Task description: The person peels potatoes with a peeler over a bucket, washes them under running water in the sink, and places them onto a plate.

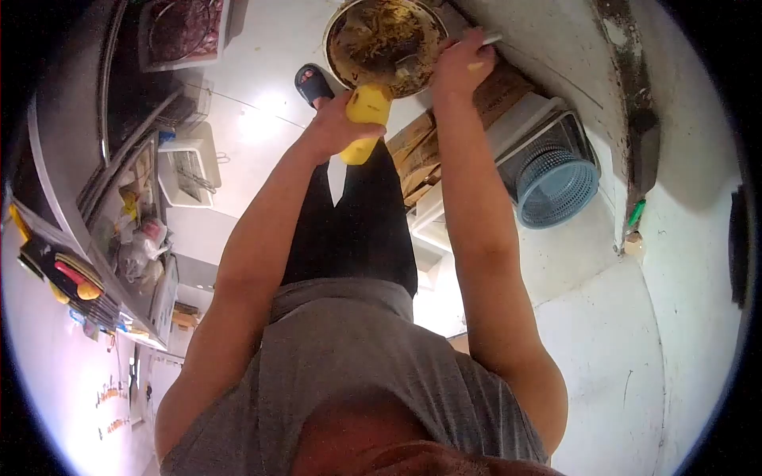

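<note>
A round pan with a brown, burnt-looking crust inside is at the top middle of the view. My left hand is closed around a yellow bottle, whose upper end reaches the pan's near rim. My right hand is closed at the pan's right side around its handle, a pale end of which sticks out past my fingers. My palm hides the rest of the handle.
A blue plastic basket stands at right beside flattened cardboard and the wall. On the left are a bin of reddish items, a white container and a cluttered counter. My sandalled foot is near the pan.
</note>
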`<action>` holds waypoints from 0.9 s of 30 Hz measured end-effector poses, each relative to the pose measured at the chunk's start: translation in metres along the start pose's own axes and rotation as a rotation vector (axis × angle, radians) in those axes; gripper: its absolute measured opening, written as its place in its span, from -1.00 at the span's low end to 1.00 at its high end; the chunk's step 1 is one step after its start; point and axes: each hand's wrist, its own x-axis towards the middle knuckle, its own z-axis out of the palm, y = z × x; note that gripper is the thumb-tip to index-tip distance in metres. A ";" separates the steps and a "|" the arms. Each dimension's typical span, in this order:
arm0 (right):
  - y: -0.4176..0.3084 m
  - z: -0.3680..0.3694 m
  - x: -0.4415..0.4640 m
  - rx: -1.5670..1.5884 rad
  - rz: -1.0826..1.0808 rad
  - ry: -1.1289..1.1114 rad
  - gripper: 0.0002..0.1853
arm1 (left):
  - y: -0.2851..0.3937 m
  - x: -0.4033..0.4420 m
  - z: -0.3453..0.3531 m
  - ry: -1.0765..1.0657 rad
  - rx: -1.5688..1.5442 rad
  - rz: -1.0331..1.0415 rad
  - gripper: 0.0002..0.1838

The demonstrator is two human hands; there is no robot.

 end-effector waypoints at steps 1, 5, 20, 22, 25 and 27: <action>0.003 0.001 -0.005 -0.008 -0.002 -0.014 -0.65 | 0.002 0.001 -0.001 -0.026 -0.040 0.008 -0.16; 0.024 0.000 -0.025 -0.026 0.057 -0.111 -0.66 | -0.017 0.014 -0.001 -0.047 -0.111 0.038 -0.16; 0.041 -0.006 0.005 0.004 0.260 0.131 -0.55 | -0.008 0.004 -0.007 -0.112 -0.458 -0.081 -0.24; 0.022 -0.006 -0.007 0.032 0.246 0.075 -0.70 | -0.001 0.000 -0.008 -0.111 -0.447 -0.095 -0.24; 0.041 0.003 -0.020 0.003 0.093 -0.079 -0.70 | 0.003 0.001 -0.007 -0.129 -0.547 -0.094 -0.26; 0.049 -0.003 -0.018 0.178 0.118 -0.088 -0.66 | 0.001 0.007 -0.006 -0.136 -0.518 -0.122 -0.27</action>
